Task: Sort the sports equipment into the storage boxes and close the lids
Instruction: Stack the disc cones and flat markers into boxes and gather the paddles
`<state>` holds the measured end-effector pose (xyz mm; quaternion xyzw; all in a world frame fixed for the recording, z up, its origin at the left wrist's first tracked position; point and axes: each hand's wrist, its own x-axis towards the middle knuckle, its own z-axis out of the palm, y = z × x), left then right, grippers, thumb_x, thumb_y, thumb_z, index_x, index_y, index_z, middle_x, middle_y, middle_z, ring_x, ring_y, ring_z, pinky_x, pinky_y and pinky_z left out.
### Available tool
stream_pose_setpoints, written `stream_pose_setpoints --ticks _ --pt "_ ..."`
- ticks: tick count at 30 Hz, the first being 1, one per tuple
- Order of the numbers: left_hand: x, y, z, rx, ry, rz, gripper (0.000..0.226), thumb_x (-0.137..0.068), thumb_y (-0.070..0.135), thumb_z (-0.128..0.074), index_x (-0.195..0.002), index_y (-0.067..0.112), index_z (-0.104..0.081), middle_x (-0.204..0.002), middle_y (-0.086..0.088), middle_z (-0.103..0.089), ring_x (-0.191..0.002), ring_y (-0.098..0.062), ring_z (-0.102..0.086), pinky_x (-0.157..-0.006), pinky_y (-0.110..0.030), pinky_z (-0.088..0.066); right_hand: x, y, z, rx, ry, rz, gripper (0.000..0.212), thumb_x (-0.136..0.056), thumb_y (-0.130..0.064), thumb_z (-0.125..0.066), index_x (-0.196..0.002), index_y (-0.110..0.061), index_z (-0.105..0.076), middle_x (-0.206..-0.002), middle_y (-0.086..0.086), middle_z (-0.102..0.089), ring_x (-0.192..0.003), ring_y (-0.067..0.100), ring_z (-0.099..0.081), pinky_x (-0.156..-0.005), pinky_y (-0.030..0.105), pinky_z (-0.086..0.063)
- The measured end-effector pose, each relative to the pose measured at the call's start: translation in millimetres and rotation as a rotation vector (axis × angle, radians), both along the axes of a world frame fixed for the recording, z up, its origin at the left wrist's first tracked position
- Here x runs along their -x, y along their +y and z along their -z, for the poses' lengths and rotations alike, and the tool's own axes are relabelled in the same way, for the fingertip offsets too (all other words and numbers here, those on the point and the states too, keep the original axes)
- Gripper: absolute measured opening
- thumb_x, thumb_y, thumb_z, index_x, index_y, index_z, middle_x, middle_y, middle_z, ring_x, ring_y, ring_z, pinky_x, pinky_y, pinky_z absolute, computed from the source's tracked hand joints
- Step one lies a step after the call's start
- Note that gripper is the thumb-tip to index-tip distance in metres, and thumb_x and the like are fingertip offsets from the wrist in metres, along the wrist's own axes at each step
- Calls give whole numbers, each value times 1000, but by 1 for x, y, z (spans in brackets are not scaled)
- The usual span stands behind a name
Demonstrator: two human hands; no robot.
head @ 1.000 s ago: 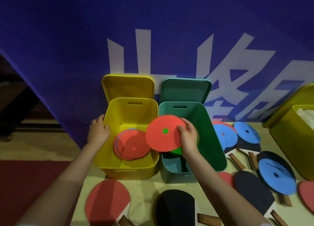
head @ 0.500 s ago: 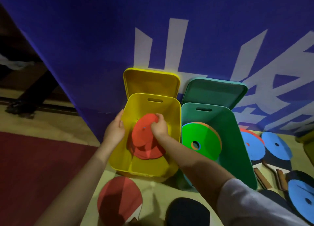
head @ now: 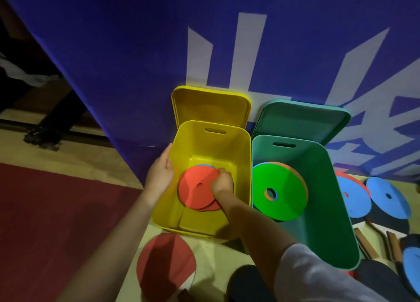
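Observation:
A yellow storage box (head: pixel 241 172) stands open, its yellow lid (head: pixel 210 107) leaning upright behind it. Inside lies a stack of flat discs with a red disc (head: pixel 195 191) on top. My right hand (head: pixel 222 184) reaches into the box and grips the red disc at its right edge. My left hand (head: pixel 159 175) holds the box's left rim. To the right stands an open green box (head: pixel 327 183) with a green disc (head: pixel 278 191) leaning inside, and its green lid (head: pixel 302 119) behind.
A red paddle (head: pixel 166 265) and a black paddle (head: pixel 247 283) lie on the floor in front of the boxes. Blue discs (head: pixel 386 198) and more paddles with wooden handles (head: pixel 366 242) lie to the right. A blue banner (head: pixel 204 40) rises behind. Dark red mat at left.
My right hand carried the red disc from above the green box into the yellow box and lowered it onto the stack. The view shifted left.

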<state>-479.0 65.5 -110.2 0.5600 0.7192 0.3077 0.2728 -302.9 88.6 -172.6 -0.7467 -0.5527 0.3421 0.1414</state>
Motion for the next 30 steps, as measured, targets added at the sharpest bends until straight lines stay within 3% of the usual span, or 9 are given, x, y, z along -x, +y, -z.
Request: stream_pose_setpoints --ticks 3,7,11,14,19,22,25,28,30 --pt "0 -1 -2 -1 25 -1 50 -100 8 -36 -147 24 -34 -112 -34 -56 -96 -45 -55 -75 -47 -44 0 1 0 -18 1 2 56 -87 5 -42 -141 -11 -40 -133 19 -45 -118 37 -51 -98 35 -39" --pt "2 0 0 1 94 3 50 -98 8 -39 -147 20 -35 -105 -30 -58 -95 -43 -56 -76 -46 -42 4 -6 -8 3 -80 -54 59 -87 -9 -50 -144 -10 -33 -136 20 -38 -127 37 -40 -104 37 -35" --pt "-2 -2 -2 -116 242 -51 45 -91 8 -54 -136 8 -50 -125 -26 -51 -115 -42 -48 -98 -46 -37 5 -20 -47 -214 238 -157 53 -90 -13 -55 -141 -7 -41 -134 20 -49 -120 31 -52 -104 32 -39" --pt "-21 -12 -18 -269 168 -90 37 -88 5 -59 -125 3 -58 -124 -24 -53 -117 -39 -49 -101 -44 -36 -21 -49 -85 -471 484 -149 42 -89 -9 -57 -131 -13 -53 -118 10 -59 -98 16 -60 -86 21 -48" --pt "-110 -38 -58 -298 -186 114 29 -94 7 -51 -120 14 -60 -119 -13 -55 -100 -18 -57 -87 -29 -45 -108 -98 -121 -613 641 169 29 -88 -8 -54 -115 -16 -60 -86 0 -60 -74 7 -57 -72 23 -47" --pt "-177 -54 -69 -256 -336 325 28 -93 6 -50 -115 19 -61 -117 -6 -59 -90 -10 -59 -87 -40 -52 -166 -133 -127 -678 641 368 25 -90 -5 -51 -107 -20 -60 -76 -1 -54 -58 -1 -50 -58 16 -43" --pt "-243 -81 -74 -144 -444 467 29 -91 10 -51 -104 33 -60 -117 -1 -61 -93 -10 -60 -89 -44 -52 -226 -173 -113 -690 610 577 25 -93 -4 -49 -105 -22 -60 -75 5 -55 -56 0 -49 -59 20 -43" --pt "-302 -114 -75 -58 -482 594 33 -91 2 -50 -103 31 -58 -112 1 -62 -93 -14 -59 -86 -40 -50 -284 -219 -94 -658 582 802 24 -94 -9 -49 -108 -22 -62 -79 4 -59 -66 12 -55 -67 32 -49" --pt "-337 -134 -68 5 -493 670 33 -92 2 -49 -103 33 -57 -113 1 -61 -93 -12 -59 -81 -36 -50 -322 -248 -82 -631 522 919 23 -95 -10 -47 -109 -22 -61 -77 2 -58 -64 15 -52 -62 32 -46"
